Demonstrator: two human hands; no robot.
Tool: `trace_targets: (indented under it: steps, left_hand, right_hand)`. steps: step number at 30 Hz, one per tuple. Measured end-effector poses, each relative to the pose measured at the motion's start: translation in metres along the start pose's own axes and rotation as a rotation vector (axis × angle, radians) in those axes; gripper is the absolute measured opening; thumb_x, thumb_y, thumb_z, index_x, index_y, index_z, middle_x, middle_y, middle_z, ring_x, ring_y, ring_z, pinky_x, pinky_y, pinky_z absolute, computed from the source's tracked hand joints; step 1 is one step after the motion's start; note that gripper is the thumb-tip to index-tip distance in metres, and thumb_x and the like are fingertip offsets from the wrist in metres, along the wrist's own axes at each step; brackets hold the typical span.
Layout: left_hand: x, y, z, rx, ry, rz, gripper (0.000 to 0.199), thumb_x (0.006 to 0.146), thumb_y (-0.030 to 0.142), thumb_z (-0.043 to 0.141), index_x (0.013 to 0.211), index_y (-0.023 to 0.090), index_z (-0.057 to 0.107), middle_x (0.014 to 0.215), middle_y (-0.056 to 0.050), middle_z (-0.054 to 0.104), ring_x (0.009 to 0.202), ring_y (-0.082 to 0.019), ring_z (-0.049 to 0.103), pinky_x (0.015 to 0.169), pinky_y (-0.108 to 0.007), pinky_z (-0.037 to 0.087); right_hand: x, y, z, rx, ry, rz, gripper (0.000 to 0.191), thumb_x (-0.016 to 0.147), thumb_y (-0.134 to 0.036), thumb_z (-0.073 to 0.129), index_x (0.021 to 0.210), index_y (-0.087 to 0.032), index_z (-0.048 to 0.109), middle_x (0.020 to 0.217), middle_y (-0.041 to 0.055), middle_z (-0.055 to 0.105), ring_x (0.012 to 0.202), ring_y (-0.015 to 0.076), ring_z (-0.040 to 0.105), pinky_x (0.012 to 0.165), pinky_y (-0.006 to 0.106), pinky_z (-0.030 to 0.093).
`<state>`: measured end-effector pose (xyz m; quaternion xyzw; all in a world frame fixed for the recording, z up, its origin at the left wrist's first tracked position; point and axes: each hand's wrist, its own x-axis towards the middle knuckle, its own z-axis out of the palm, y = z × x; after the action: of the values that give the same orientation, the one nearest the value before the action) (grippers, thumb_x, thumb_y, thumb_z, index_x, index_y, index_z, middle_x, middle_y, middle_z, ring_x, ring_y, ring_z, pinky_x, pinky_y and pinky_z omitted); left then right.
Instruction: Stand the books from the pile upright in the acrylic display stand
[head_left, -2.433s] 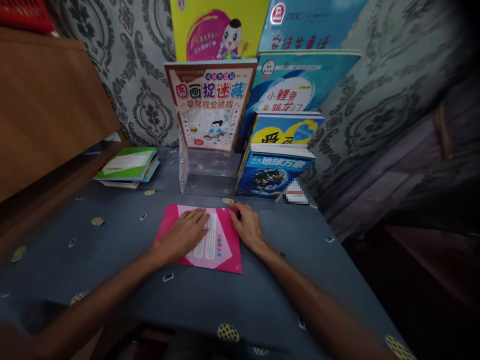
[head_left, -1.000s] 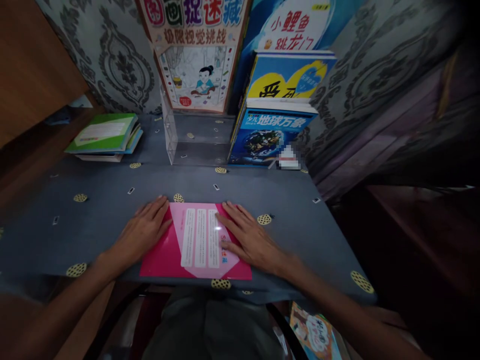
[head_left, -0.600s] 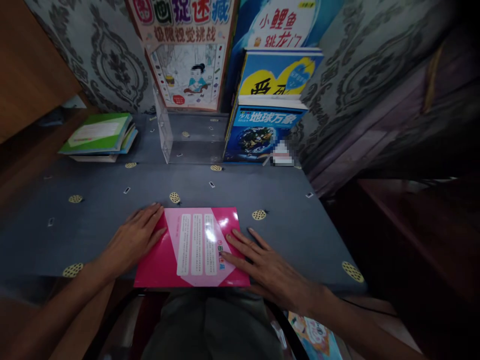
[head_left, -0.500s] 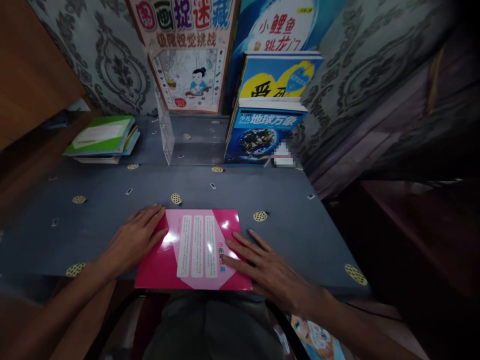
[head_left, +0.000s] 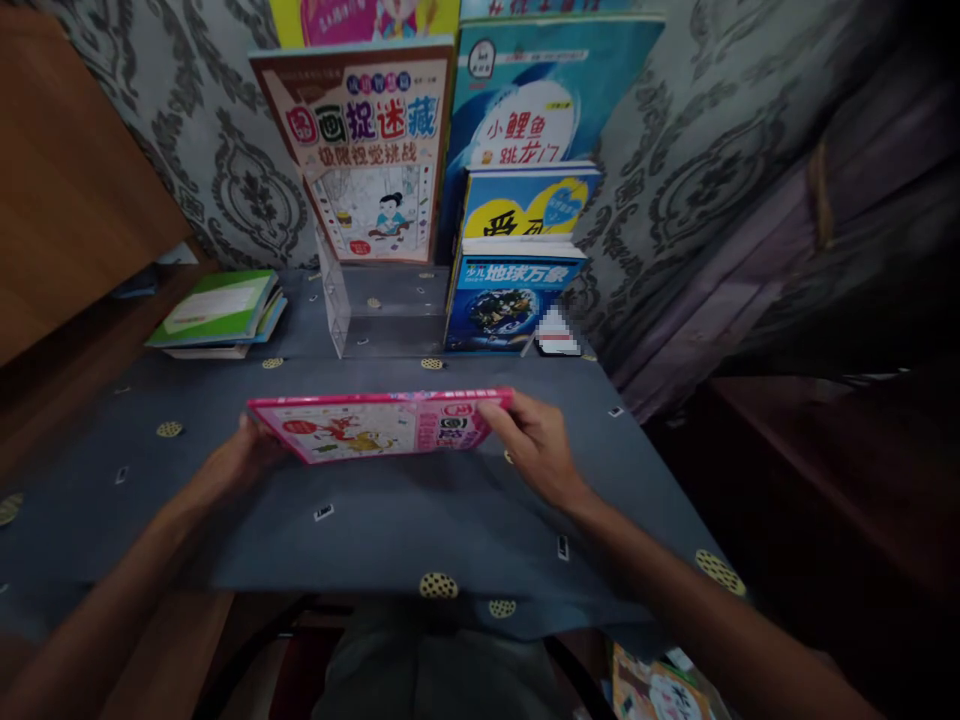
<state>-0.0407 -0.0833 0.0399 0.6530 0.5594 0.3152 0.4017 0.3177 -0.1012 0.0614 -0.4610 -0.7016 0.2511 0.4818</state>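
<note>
A thin, rectangular, glossy pink book [head_left: 367, 432] tilts over the grey-blue, cloth-covered bench [head_left: 375, 545], its ends clamped in the left grip [head_left: 255, 448] and right grip [head_left: 541, 440]; beyond both stands a clear plastic rack [head_left: 334, 315] with colourful paper-covered books [head_left: 511, 305].

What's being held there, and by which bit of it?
A pink book, by its two ends: the left grip has the left end, the right grip the right end.

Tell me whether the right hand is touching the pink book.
Touching. The head view shows the right hand gripping the right end of the pink book, thumb lying on the cover.
</note>
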Motion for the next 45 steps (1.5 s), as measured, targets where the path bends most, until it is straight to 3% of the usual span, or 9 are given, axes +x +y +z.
trace_targets:
  steps: [4, 6, 14, 21, 26, 29, 34, 38, 45]
  left_hand:
    - [0.013, 0.009, 0.021, -0.219, -0.066, -0.105, 0.067, 0.072, 0.069, 0.07, 0.111, 0.014, 0.07, 0.109, -0.015, 0.076, 0.111, -0.036, 0.068, 0.099, -0.052, 0.054]
    - [0.018, 0.014, 0.03, -0.31, -0.05, -0.107, 0.07, 0.066, 0.062, 0.079, 0.115, 0.014, 0.067, 0.112, -0.015, 0.076, 0.112, -0.036, 0.068, 0.098, -0.052, 0.055]
    - [0.03, 0.01, 0.041, -0.492, -0.098, -0.197, 0.075, 0.066, 0.045, 0.083, 0.127, 0.016, 0.05, 0.102, -0.012, 0.078, 0.084, -0.027, 0.076, 0.076, -0.04, 0.064]
    - [0.033, 0.014, 0.03, 0.063, -0.17, -0.23, 0.078, 0.076, 0.059, 0.067, 0.134, 0.012, 0.045, 0.058, 0.003, 0.065, 0.039, -0.017, 0.056, 0.036, -0.024, 0.038]
    - [0.031, 0.025, 0.027, 0.777, -0.055, -0.007, 0.047, 0.091, 0.048, 0.049, 0.124, 0.018, 0.062, 0.075, -0.008, 0.072, 0.073, -0.029, 0.07, 0.06, -0.034, 0.049]
    - [0.033, 0.032, 0.038, 0.993, -0.001, 0.096, 0.038, 0.097, 0.039, 0.04, 0.12, 0.019, 0.063, 0.097, -0.013, 0.073, 0.091, -0.031, 0.07, 0.074, -0.039, 0.052]
    - [0.059, 0.03, 0.071, 0.936, -0.037, 0.475, 0.035, 0.097, 0.03, 0.041, 0.125, 0.016, 0.058, 0.124, -0.014, 0.064, 0.117, -0.027, 0.06, 0.099, -0.043, 0.049]
    - [0.082, 0.017, 0.086, 0.882, -0.095, 0.547, 0.04, 0.099, 0.031, 0.04, 0.133, 0.013, 0.053, 0.141, -0.017, 0.056, 0.136, -0.028, 0.048, 0.112, -0.048, 0.039]
    - [0.084, 0.011, 0.075, 0.927, -0.115, 0.48, 0.043, 0.101, 0.035, 0.034, 0.137, 0.018, 0.053, 0.148, -0.015, 0.053, 0.141, -0.028, 0.044, 0.114, -0.05, 0.035]
  right_hand:
    - [0.034, 0.015, 0.017, 0.234, 0.045, 0.097, 0.031, 0.093, -0.045, 0.055, 0.092, -0.019, 0.071, 0.081, 0.0022, 0.073, 0.075, 0.0165, 0.067, 0.067, 0.029, 0.056]
    - [0.04, 0.026, 0.025, 0.359, 0.025, 0.162, 0.032, 0.089, -0.048, 0.058, 0.101, -0.02, 0.068, 0.088, 0.0033, 0.075, 0.079, 0.0183, 0.07, 0.071, 0.033, 0.059]
    - [0.022, 0.079, 0.039, 0.457, -0.063, 0.418, 0.065, 0.079, -0.047, 0.071, 0.133, -0.021, 0.046, 0.085, 0.0027, 0.077, 0.073, 0.023, 0.075, 0.069, 0.041, 0.063]
    - [0.022, 0.079, 0.026, 0.021, -0.106, 0.401, 0.059, 0.086, -0.036, 0.064, 0.138, -0.015, 0.047, 0.08, 0.0033, 0.076, 0.071, 0.0216, 0.073, 0.061, 0.031, 0.057]
    - [0.021, 0.063, 0.016, -0.528, -0.166, 0.288, 0.043, 0.091, -0.038, 0.06, 0.13, -0.02, 0.059, 0.073, 0.0016, 0.073, 0.065, 0.0202, 0.069, 0.059, 0.028, 0.048]
    - [0.022, 0.051, 0.017, -0.77, -0.169, 0.276, 0.03, 0.095, -0.038, 0.053, 0.117, -0.023, 0.066, 0.085, 0.0072, 0.076, 0.074, 0.0238, 0.071, 0.062, 0.03, 0.049]
    - [0.027, 0.034, 0.057, -0.716, -0.323, -0.034, 0.031, 0.099, -0.025, 0.045, 0.122, -0.017, 0.064, 0.126, 0.0137, 0.068, 0.119, 0.0257, 0.063, 0.096, 0.038, 0.052]
    - [0.028, 0.035, 0.091, -0.639, -0.464, -0.148, 0.049, 0.099, -0.028, 0.047, 0.142, -0.006, 0.049, 0.151, 0.0211, 0.048, 0.144, 0.0278, 0.041, 0.119, 0.045, 0.035]
    - [0.015, 0.051, 0.066, -0.705, -0.416, -0.012, 0.057, 0.1, -0.04, 0.046, 0.145, -0.005, 0.045, 0.153, 0.0244, 0.043, 0.147, 0.0318, 0.035, 0.12, 0.053, 0.03]
